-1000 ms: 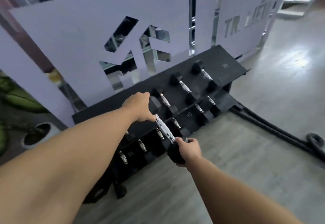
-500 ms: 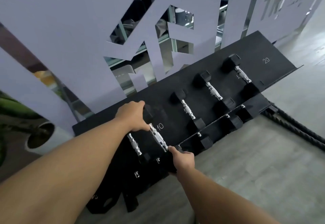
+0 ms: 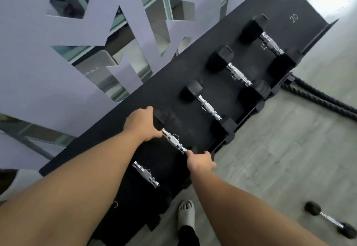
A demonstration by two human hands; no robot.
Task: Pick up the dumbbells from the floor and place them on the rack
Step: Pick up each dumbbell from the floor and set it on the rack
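A black hex dumbbell with a chrome handle lies across the top shelf of the black rack. My left hand grips its far head and my right hand grips its near head. Three more dumbbells rest in a row on the shelf to the right, and another sits to the left under my arm. One dumbbell lies on the floor at the lower right.
A white cut-out panel with mirrors stands right behind the rack. Thick battle ropes run along the grey floor past the rack's right end. My sandalled foot stands at the rack's front edge.
The view has moved closer and looks further down. Both hands have carried the dumbbell up onto the top shelf, beside the row resting there. The floor dumbbell has come into view.
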